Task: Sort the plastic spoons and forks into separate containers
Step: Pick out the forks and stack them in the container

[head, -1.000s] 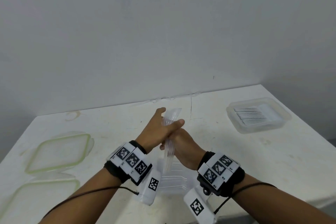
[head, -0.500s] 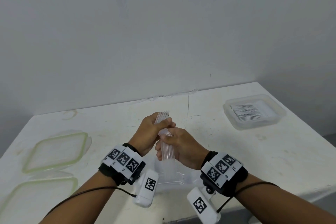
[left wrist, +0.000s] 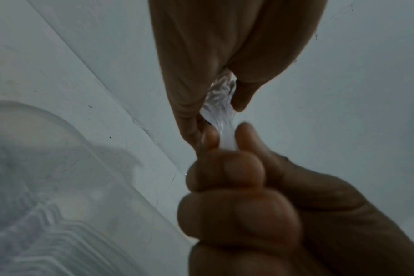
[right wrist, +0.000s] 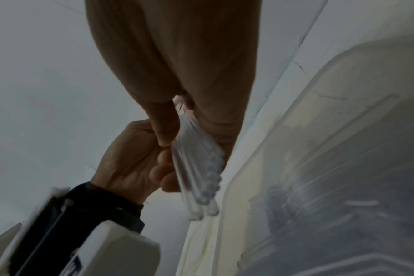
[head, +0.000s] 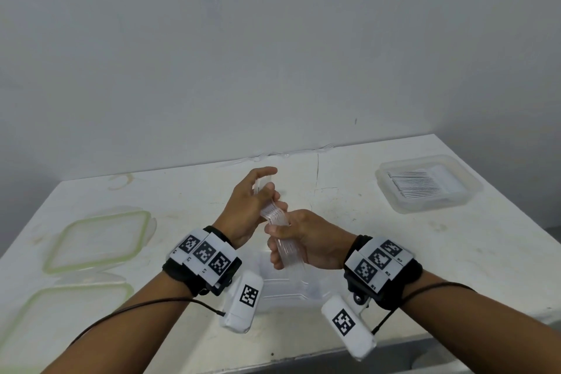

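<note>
A nested stack of clear plastic cutlery (head: 274,217) is held upright between both hands above the table's front middle. My left hand (head: 264,188) pinches its upper end, thumb against fingers. My right hand (head: 282,244) grips the handles lower down, fingers curled round them. In the left wrist view the cutlery stack (left wrist: 219,106) runs from my left hand (left wrist: 213,56) down into the right hand's fingers (left wrist: 236,186). The right wrist view shows the handle ends (right wrist: 199,168) sticking out below my right hand (right wrist: 177,56). Whether these are spoons or forks is unclear.
A clear container (head: 282,297) with more clear cutlery sits on the table under my hands. Another clear container (head: 473,188) holding a row of pale cutlery stands at the back right. Two green-rimmed lids (head: 97,240) (head: 60,313) lie at the left.
The left hand went from a loose hold with the palm against the stack to pinching its upper end. The stack now leans left, and both hands sit slightly lower.
</note>
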Tool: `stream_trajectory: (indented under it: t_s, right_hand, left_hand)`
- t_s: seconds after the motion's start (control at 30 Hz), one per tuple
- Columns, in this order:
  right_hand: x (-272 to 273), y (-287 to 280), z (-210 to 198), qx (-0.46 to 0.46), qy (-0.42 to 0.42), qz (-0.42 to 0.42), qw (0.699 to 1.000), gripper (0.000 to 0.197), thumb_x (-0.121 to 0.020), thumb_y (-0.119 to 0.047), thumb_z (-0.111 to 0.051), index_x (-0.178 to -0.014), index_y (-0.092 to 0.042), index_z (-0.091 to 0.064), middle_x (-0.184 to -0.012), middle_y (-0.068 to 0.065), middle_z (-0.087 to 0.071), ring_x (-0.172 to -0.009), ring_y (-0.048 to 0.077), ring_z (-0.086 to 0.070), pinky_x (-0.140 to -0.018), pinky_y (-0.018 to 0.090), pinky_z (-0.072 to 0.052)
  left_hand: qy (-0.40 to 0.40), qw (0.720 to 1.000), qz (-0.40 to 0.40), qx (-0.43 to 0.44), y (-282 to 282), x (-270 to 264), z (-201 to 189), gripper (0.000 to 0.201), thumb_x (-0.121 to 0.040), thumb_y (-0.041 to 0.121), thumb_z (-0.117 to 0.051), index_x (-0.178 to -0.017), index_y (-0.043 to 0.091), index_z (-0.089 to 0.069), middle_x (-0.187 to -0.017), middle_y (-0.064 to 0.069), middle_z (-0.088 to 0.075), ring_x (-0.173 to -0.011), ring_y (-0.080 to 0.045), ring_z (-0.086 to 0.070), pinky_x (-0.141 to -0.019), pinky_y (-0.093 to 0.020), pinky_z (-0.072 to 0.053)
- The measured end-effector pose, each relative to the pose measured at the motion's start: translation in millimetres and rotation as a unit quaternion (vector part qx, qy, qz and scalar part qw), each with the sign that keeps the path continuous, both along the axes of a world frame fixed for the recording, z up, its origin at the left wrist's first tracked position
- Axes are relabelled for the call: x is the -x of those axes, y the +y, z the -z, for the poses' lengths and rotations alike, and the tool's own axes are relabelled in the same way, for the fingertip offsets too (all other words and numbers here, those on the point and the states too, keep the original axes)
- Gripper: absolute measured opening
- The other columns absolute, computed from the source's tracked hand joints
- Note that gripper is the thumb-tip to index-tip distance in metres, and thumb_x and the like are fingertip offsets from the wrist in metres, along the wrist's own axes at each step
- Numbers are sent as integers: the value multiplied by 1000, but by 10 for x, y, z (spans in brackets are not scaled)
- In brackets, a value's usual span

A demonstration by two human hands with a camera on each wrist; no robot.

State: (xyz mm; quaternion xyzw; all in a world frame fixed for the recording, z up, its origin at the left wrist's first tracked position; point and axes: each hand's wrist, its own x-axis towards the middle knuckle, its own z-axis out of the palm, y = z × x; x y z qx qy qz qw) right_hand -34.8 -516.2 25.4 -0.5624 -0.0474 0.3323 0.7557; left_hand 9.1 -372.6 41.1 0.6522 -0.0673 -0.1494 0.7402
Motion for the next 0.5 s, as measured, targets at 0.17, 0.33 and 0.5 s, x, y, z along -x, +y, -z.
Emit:
stream_trajectory:
  t_s: [0.17, 0.33, 0.5]
  right_hand:
    - [-64, -81, -107, 19, -14, -30, 999, 4, -98, -7, -49, -96, -5, -52, -72, 10, -57, -62, 22, -57, -60, 32, -51]
    - [-28, 5, -33, -26, -6, -50, 998, 8, -98, -10, -51, -97, -3, -54, -81, 15, -65, -72, 28, -66, -73, 40, -56]
    - [-23, 68, 31, -86, -55, 25, 994, 17, -92, -19, -58, -95, -2, -57, -86, 17, -67, -83, 30, -67, -79, 39, -55]
  left_hand:
    - [-57, 993, 20, -102, 109, -35, -67, 29, -98, 27, -50, -127, 23, -48, -83, -5, -63, -81, -17, -62, -68, -31, -52]
    - [-37, 998, 37, -22, 129, -3, -88, 26, -101, 17, -43, -126, 13, -45, -85, -13, -61, -89, -33, -69, -77, -37, -55]
    - [-28, 995, 32, -91, 193, -18, -62, 58, -90, 50, -53, -139, 27, -29, -117, -11, -59, -105, -24, -64, -87, -35, -51]
